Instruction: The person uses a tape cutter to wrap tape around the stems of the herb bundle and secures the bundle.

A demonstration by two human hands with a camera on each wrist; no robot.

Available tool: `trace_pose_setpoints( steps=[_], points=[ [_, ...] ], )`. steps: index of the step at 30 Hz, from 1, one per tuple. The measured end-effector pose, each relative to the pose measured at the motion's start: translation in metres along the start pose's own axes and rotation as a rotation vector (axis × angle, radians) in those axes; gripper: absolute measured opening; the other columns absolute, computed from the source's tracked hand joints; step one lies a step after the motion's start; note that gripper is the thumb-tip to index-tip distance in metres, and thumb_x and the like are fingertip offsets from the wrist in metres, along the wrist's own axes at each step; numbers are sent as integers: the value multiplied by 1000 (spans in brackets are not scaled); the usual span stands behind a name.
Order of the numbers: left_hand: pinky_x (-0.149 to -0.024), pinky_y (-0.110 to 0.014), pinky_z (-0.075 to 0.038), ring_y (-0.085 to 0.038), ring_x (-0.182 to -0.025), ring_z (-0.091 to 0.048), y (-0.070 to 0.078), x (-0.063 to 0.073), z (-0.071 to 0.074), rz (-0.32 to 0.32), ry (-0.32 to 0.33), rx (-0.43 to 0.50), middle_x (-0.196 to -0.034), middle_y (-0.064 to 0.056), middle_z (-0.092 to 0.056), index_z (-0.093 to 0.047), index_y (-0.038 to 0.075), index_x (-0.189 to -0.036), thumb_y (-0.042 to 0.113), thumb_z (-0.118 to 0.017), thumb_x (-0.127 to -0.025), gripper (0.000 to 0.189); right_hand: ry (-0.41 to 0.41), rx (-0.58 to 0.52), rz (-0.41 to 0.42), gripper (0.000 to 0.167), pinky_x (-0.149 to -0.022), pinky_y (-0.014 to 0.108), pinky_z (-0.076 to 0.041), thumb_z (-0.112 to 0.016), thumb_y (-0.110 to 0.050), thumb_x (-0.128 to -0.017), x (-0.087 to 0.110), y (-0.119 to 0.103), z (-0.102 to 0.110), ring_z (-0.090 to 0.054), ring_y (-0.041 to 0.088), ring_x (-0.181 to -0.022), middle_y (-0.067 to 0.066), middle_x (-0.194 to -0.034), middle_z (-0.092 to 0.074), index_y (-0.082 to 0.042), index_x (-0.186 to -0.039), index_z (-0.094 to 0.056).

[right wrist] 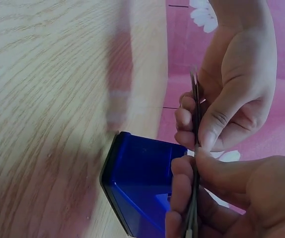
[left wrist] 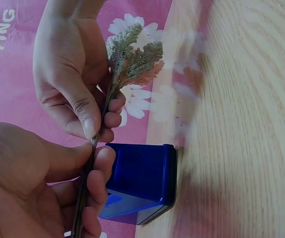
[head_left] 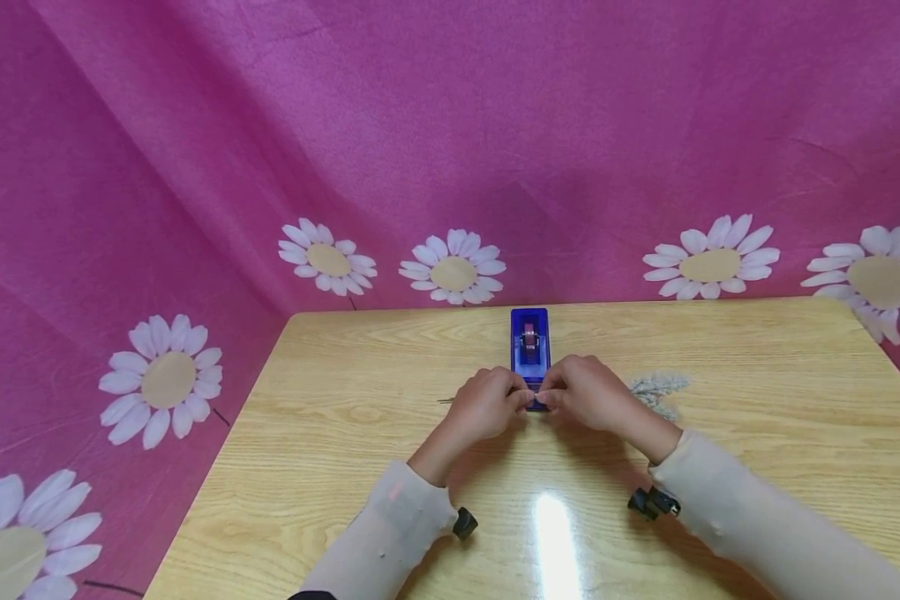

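Note:
A thin bunch of dark stems (left wrist: 85,191) with feathery grey-green heads (left wrist: 135,62) lies across both hands. My left hand (head_left: 483,404) pinches it with thumb and curled fingers toward the bare stem ends. Close beside it, my right hand (head_left: 588,393) grips the stems nearer the heads, the two thumb tips almost meeting. A small pale bit, perhaps tape, shows at the thumb tips in the left wrist view. Just beyond and below the hands stands a blue tape dispenser (head_left: 530,367) with a roll (head_left: 529,337) inside; the hands partly hide its near end.
The wood-grain table (head_left: 330,467) extends on both sides of the hands. A pink cloth (head_left: 570,125) printed with white daisies hangs behind its far edge and at the left. Small black devices (head_left: 648,502) are worn at the wrists.

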State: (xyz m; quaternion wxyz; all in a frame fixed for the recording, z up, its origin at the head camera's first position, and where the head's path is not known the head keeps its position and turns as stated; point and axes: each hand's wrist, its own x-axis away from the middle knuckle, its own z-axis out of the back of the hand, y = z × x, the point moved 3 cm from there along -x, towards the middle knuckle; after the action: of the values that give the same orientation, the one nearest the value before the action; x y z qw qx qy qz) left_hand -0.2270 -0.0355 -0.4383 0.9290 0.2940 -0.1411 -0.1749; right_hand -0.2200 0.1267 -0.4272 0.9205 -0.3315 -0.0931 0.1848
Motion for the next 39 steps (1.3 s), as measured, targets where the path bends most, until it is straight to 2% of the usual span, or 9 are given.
trace_pose_setpoints(
  steps=[9, 13, 17, 21, 24, 29, 34, 39],
  points=[
    [-56, -25, -39, -11, -61, -51, -1, -1, 1, -16, 77, -3, -73, 1, -68, -77, 17, -85, 25, -71, -99, 17, -47, 10, 22, 12, -69, 34, -53, -71, -9, -97, -5, 0, 4, -62, 14, -72, -2, -77, -72, -8, -86, -78],
    [-55, -25, -38, -10, -60, -51, -1, 0, 1, -19, 100, 4, -70, 3, -66, -75, 17, -82, 25, -72, -98, 19, -103, -13, 35, 20, -67, 33, -54, -65, -12, -101, -8, 2, 4, -67, 16, -73, 3, -78, -74, -5, -88, -79],
    [-56, -24, -39, -9, -60, -51, -2, 0, 1, -25, 110, 5, -72, 2, -69, -75, 17, -81, 26, -72, -97, 18, -138, -37, 47, 26, -63, 31, -51, -60, -13, -104, -9, 5, 1, -61, 13, -66, 6, -76, -73, -4, -88, -79],
    [-54, -24, -39, -10, -60, -51, -2, 1, 0, -21, 83, 33, -76, -2, -71, -75, 16, -83, 25, -70, -99, 19, -120, -45, 38, 26, -62, 29, -46, -61, -12, -104, -8, 6, -1, -52, 11, -61, 6, -71, -70, -4, -85, -77],
    [-55, -24, -38, -10, -59, -50, -2, 0, 0, -11, 51, 41, -79, -5, -73, -75, 14, -83, 23, -64, -104, 25, -86, -43, 32, 25, -61, 30, -45, -63, -12, -102, -8, 6, -2, -52, 11, -62, 5, -70, -68, -5, -82, -77],
    [-58, -25, -40, -11, -63, -52, 0, -3, -1, 6, 10, -11, -80, -4, -72, -75, 12, -86, 23, -60, -106, 27, -14, -21, 37, 21, -63, 31, -46, -69, -10, -98, -6, 2, -1, -54, 13, -65, 1, -69, -66, -7, -79, -78],
    [-59, -25, -40, -11, -64, -53, 1, -4, -1, 4, 29, -41, -77, -2, -70, -74, 15, -85, 25, -64, -104, 23, -1, 1, 10, 20, -64, 32, -47, -71, -10, -96, -5, 0, 1, -55, 14, -66, -2, -70, -67, -9, -78, -78],
    [-57, -25, -38, -11, -61, -52, 2, -4, 1, -7, 66, -47, -74, -1, -70, -75, 16, -82, 26, -67, -101, 23, -32, -7, -5, 18, -66, 33, -49, -72, -11, -97, -7, -1, 5, -57, 14, -68, 1, -74, -71, -8, -80, -79]
  ],
)
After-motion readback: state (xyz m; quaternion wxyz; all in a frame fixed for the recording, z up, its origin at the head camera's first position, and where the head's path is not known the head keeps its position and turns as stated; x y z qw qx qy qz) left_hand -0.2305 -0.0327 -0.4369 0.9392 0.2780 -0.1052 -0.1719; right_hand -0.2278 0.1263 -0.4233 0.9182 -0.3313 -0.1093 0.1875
